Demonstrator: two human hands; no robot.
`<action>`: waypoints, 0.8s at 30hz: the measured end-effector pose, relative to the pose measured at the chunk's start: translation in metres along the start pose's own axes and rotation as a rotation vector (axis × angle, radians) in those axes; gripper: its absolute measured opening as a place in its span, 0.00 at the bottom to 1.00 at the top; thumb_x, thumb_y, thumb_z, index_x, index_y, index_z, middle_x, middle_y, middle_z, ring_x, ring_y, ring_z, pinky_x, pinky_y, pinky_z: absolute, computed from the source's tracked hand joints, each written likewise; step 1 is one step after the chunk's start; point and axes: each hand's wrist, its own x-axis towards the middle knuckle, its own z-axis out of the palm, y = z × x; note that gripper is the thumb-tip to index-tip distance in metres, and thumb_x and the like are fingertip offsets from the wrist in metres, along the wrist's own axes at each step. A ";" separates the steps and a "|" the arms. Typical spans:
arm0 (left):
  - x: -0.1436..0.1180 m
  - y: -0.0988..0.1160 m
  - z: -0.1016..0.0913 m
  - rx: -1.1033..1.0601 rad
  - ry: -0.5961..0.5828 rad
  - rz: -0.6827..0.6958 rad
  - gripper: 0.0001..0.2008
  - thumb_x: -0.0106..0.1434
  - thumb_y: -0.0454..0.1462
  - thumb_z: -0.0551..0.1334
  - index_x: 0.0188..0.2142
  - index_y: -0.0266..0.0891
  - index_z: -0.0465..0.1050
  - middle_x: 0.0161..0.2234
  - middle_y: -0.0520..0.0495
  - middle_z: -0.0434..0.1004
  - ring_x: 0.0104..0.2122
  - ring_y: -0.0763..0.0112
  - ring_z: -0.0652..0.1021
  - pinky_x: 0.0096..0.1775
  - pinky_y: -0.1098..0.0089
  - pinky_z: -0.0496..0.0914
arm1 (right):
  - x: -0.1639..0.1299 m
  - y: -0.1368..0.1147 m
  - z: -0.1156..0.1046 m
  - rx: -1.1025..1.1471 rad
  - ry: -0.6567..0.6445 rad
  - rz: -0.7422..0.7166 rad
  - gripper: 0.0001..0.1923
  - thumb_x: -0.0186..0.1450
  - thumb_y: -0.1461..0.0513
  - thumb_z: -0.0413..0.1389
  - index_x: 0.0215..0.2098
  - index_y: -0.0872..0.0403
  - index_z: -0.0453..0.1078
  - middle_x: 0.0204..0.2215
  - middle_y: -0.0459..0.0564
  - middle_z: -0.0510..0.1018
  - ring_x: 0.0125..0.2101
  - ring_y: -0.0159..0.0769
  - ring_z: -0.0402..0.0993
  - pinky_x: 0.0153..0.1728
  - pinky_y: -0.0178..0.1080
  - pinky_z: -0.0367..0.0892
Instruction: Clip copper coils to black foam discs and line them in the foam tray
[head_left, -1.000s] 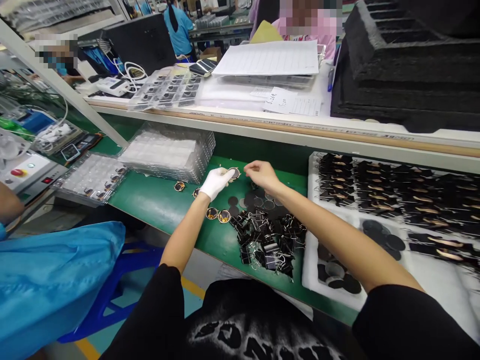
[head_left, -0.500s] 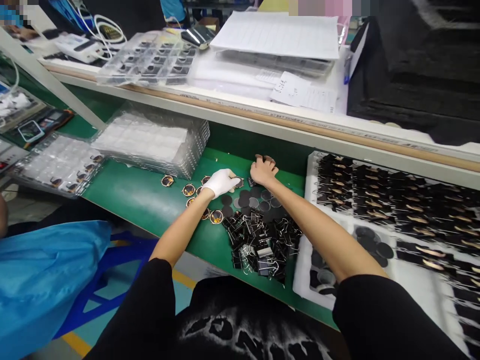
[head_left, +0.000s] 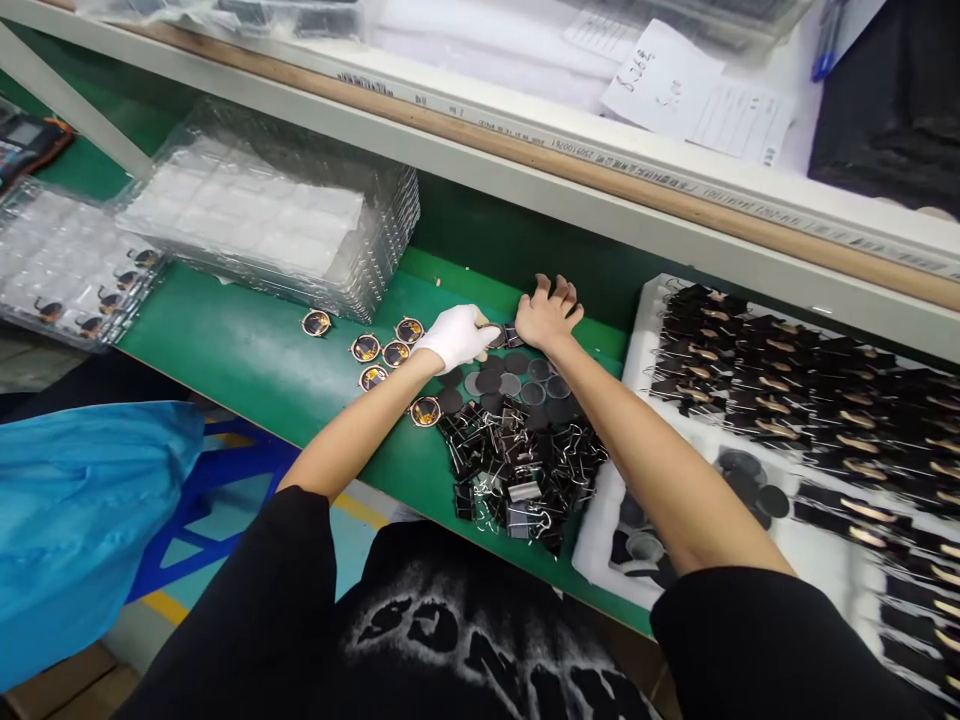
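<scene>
My left hand (head_left: 459, 337), in a white glove, is closed on a round watch case (head_left: 494, 337), pinching it between thumb and fingers. A black binder clip (head_left: 513, 336) sits against the right side of that case. My bare right hand (head_left: 549, 316) is beside the clip with its fingers spread apart; the clip touches its thumb side, and the palm is hidden. Around my left wrist lie several watch cases (head_left: 365, 347) with dark and orange faces. Black and clear discs (head_left: 489, 380) are scattered below both hands, with a heap of binder clips (head_left: 517, 470) nearer my body.
A white foam tray (head_left: 589, 560) on the right holds discs and rows of clipped watch parts (head_left: 776, 380). Stacked clear plastic trays (head_left: 375, 265) stand back left, and another blister tray (head_left: 71, 265) lies at far left. A shelf edge (head_left: 480, 140) overhangs the green bench (head_left: 232, 315).
The view has tilted down and come closer. My left hand still grips the watch case. The fingers of my right hand have spread wider beside the binder clip.
</scene>
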 end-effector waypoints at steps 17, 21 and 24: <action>0.007 -0.003 0.015 -0.080 0.085 -0.012 0.08 0.65 0.40 0.64 0.39 0.37 0.72 0.24 0.47 0.82 0.25 0.67 0.82 0.32 0.72 0.71 | -0.006 -0.005 -0.005 0.160 0.006 0.037 0.26 0.72 0.61 0.45 0.67 0.54 0.55 0.74 0.63 0.45 0.75 0.54 0.33 0.69 0.71 0.35; 0.002 0.005 0.009 -0.087 0.097 0.026 0.07 0.65 0.39 0.63 0.37 0.36 0.73 0.22 0.46 0.81 0.22 0.68 0.80 0.26 0.73 0.68 | -0.015 -0.015 -0.024 0.284 -0.002 0.049 0.25 0.74 0.58 0.44 0.67 0.54 0.58 0.75 0.63 0.45 0.75 0.56 0.33 0.69 0.69 0.36; -0.008 0.014 0.003 -0.093 0.133 0.083 0.09 0.68 0.39 0.61 0.42 0.34 0.72 0.28 0.44 0.83 0.24 0.72 0.80 0.26 0.74 0.68 | -0.027 -0.016 -0.052 0.427 -0.054 0.018 0.24 0.77 0.51 0.41 0.62 0.53 0.66 0.71 0.63 0.57 0.72 0.57 0.46 0.68 0.67 0.47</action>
